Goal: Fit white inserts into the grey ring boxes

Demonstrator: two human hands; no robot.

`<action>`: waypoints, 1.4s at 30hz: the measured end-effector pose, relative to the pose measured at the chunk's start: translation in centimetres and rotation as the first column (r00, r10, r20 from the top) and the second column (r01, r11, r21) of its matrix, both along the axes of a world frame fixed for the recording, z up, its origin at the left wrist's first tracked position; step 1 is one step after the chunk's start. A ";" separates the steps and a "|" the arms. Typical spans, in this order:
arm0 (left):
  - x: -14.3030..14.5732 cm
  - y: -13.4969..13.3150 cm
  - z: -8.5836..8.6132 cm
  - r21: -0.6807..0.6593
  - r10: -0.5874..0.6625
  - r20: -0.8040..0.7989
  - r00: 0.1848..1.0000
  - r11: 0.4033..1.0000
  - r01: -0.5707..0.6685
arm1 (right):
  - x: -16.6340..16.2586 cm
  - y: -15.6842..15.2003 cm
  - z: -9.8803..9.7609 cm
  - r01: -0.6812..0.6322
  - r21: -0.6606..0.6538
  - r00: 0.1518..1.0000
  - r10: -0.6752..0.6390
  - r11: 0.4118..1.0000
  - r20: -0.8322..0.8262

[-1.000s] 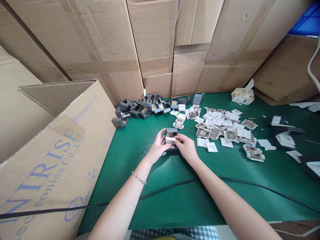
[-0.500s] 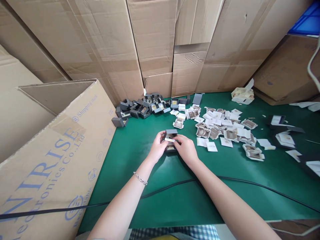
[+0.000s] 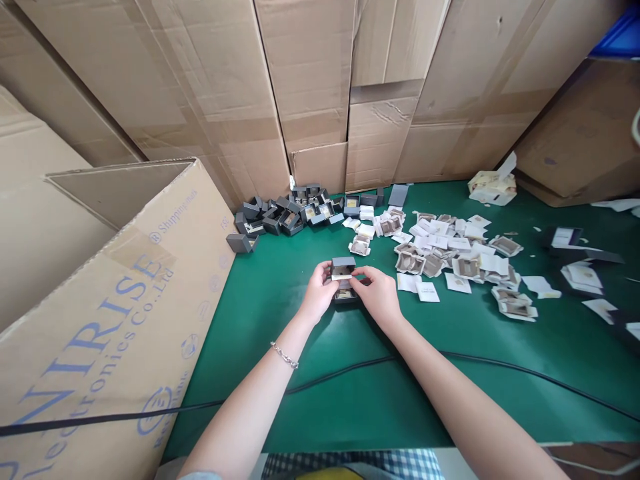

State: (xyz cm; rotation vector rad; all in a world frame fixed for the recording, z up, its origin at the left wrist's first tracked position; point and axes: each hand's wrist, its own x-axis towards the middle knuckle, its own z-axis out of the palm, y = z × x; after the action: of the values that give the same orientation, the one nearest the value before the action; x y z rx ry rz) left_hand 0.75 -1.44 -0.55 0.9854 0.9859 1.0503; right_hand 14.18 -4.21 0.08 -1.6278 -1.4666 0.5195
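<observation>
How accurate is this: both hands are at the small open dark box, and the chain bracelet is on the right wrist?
Wrong wrist: the head view shows the chain bracelet on the left. Left hand and right hand are both at the small open dark box.

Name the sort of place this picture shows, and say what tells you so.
Probably a work area in a workshop or warehouse. A large cardboard carton with blue printing stands at the left, small dark boxes are heaped together, and many white papers lie loose on a green tabletop.
</observation>
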 end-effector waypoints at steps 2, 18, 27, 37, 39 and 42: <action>0.0 0.0 0.1 0.013 0.001 0.003 1.000 1.000 -0.001 | 0.1 0.1 0.0 0.002 -0.001 0.998 -0.002 1.000 -0.058; -0.1 -0.3 0.1 0.114 -0.067 -0.099 0.993 0.990 0.078 | -0.4 0.6 0.9 -0.119 -0.149 0.928 0.057 0.982 -0.367; -0.1 -0.2 0.0 0.095 -0.073 -0.095 0.993 0.992 0.083 | -0.4 0.6 0.9 -0.124 -0.160 0.934 0.060 0.979 -0.353; 0.2 -0.2 -0.2 0.168 0.020 -0.196 0.980 0.986 0.013 | -0.4 0.6 0.9 -0.114 -0.172 0.967 0.070 0.978 -0.245; 0.3 -0.2 -0.1 0.178 0.058 -0.250 0.966 0.984 -0.013 | -0.5 0.5 1.0 -0.115 -0.165 0.980 0.085 0.980 -0.179; 0.3 -0.4 0.2 0.201 0.115 -0.337 0.934 0.979 -0.048 | -0.6 0.3 1.0 -0.121 -0.146 0.991 0.111 0.982 -0.074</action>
State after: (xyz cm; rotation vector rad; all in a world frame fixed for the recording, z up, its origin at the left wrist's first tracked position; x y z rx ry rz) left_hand 1.05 -1.83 -0.39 1.3287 1.2397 1.0742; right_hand 13.57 -3.87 1.09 -1.6306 -1.5107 0.7588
